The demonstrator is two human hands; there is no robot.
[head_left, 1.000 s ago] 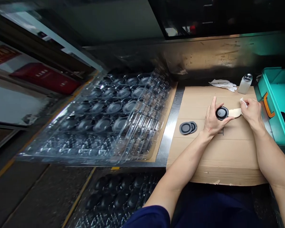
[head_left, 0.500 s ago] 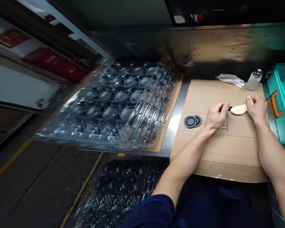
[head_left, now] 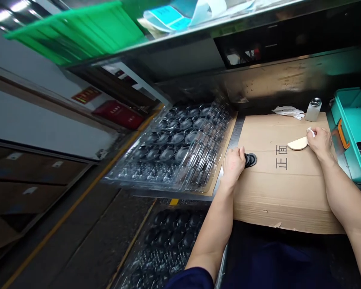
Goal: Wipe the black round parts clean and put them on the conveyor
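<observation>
At the left edge of the cardboard sheet (head_left: 267, 192), my left hand (head_left: 234, 164) is closed at the small black round discs (head_left: 252, 159), its fingers curled on one of them and hiding part of it. My right hand (head_left: 320, 142) pinches a crumpled white cloth (head_left: 311, 132). Just left of its fingertips is a cream half-round piece (head_left: 297, 143), flat and smooth; whether the fingers also grip its end is hard to see.
Clear plastic trays of black round parts (head_left: 177, 138) are stacked to the left, with more trays (head_left: 171, 233) lower down. Behind the cardboard are a white glove (head_left: 289, 111) and a pump bottle (head_left: 313, 110). A teal bin (head_left: 338, 116) stands right; a green crate (head_left: 78, 32) sits on the upper shelf.
My left hand has moved left from the tip of the cream piece to the black discs. My right hand stays by the cream piece with the cloth. The view has tilted up and left.
</observation>
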